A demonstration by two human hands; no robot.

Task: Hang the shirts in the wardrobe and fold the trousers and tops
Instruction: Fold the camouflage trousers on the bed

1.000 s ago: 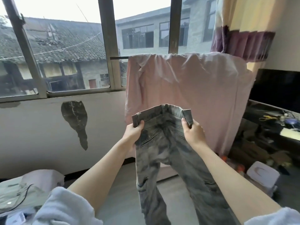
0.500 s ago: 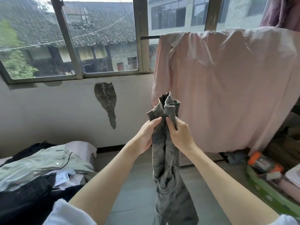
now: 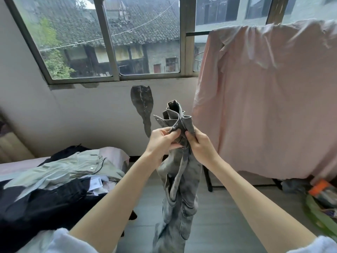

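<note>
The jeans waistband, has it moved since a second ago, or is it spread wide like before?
Yes. The jeans waistband has been folded shut: left hand and right hand now meet in front of the pink sheet's left edge.

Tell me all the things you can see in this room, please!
grey jeans: one, washed grey, held up in mid-air, legs hanging down
pink sheet: one, pale pink, draped over a rack on the right
pile of clothes: several, pale green, black and white, on the bed at left
window: one, dark frame, on the far wall, tiled roofs outside
wall patch: one, dark, below the window
orange and green things: a few, on the floor at right, too blurred to name
left hand: one, grips the jeans' waistband
right hand: one, grips the waistband beside it
</note>
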